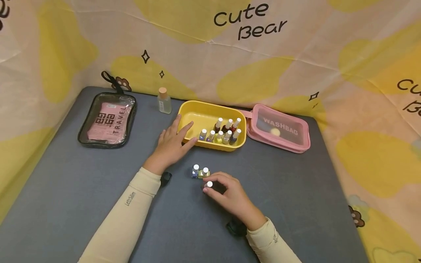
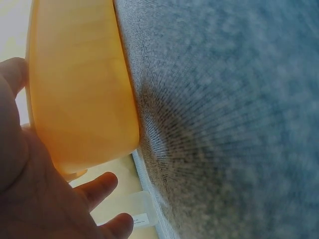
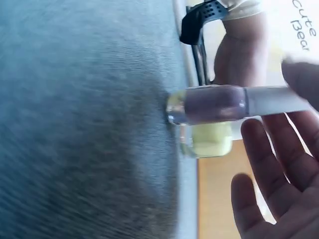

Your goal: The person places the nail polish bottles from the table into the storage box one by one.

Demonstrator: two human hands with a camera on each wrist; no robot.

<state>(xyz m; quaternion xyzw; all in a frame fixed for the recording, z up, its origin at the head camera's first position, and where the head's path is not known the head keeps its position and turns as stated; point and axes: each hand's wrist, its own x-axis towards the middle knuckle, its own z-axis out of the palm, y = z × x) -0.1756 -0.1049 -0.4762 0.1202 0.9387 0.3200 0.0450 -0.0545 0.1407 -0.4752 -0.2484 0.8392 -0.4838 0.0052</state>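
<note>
My left hand (image 1: 170, 146) rests on the left end of a yellow bin (image 1: 189, 106), its fingers spread over the rim. In the left wrist view the bin's outer wall (image 2: 84, 84) stands beside the palm. Several nail polish bottles (image 1: 219, 137) with white caps stand in the bin's right half. My right hand (image 1: 231, 193) pinches the white cap of a mauve nail polish bottle (image 3: 214, 104); the bottle is upright, at or just above the table. Behind it stand a blue nail polish bottle (image 1: 195, 172) and a yellow-green nail polish bottle (image 1: 204, 173), side by side.
A clear travel pouch with black edges (image 1: 106, 120) lies at the left. Near the back edge stands a clear bottle with a wooden cap (image 1: 164, 102). Right of the bin lies a pink wash bag (image 1: 279, 128). Patterned cloth (image 1: 184, 44) hangs behind the grey table (image 1: 289, 182).
</note>
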